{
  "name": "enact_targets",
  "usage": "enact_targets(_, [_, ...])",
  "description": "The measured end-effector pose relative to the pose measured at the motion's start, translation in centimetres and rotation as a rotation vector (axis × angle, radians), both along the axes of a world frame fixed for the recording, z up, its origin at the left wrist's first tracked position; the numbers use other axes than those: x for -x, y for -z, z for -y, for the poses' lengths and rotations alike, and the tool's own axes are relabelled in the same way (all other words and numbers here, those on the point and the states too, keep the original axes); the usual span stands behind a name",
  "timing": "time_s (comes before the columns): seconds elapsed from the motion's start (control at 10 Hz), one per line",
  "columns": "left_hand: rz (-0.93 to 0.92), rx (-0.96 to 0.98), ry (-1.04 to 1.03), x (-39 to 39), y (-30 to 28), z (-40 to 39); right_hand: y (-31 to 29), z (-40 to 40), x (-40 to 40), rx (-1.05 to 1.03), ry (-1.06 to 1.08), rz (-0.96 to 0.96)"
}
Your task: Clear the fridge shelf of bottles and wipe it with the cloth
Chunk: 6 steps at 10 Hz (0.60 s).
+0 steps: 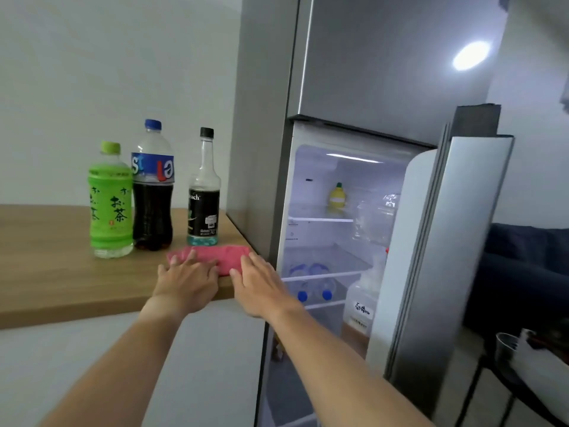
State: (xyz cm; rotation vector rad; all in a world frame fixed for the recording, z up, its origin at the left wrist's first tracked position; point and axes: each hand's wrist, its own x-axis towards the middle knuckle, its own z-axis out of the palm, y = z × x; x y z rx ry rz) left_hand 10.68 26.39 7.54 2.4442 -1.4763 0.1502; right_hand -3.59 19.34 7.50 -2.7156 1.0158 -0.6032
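Three bottles stand on the wooden counter [46,272]: a green tea bottle [110,201], a dark cola bottle [153,186] with a blue cap, and a clear syrup bottle [203,192] with a black cap. In front of them a folded pink cloth [215,255] lies at the counter's right corner. My left hand [187,282] rests flat on the cloth's left part, fingers spread. My right hand [257,282] lies flat at its right end, by the counter edge. The fridge [338,211] stands open; its middle glass shelf [323,260] looks bare.
The fridge door [446,257] is swung open to the right, with a large jug [360,306] in its rack. A yellow lemon-shaped bottle [337,195] sits on the top shelf. Two blue-capped water bottles [314,291] lie under the middle shelf. A dark sofa [523,272] stands at right.
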Motion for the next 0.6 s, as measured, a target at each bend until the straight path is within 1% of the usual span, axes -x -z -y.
enact_targets(0.1, [-0.037,0.101,-0.001,-0.6,0.0,-0.2,1.0,0.4,-0.8,0.022,0.034,-0.013])
enact_targets(0.2, [-0.066,0.172,-0.044,-0.3,0.7,-0.2,2.0,0.7,-1.2,0.043,0.045,-0.012])
enact_targets(0.3, [0.030,0.018,-0.074,0.0,0.7,-0.3,2.0,0.9,-1.3,0.024,0.060,-0.037])
enact_targets(0.4, [-0.003,-0.027,-0.155,0.7,0.2,-0.4,2.0,0.9,-1.2,0.018,0.071,-0.073])
enact_targets(0.5, [0.012,-0.030,-0.150,1.2,0.2,-0.7,1.8,0.0,-0.8,-0.044,0.049,0.033])
enact_targets(0.6, [-0.005,-0.007,-0.181,1.0,0.1,-0.5,2.3,-1.3,0.7,-0.106,-0.023,0.390])
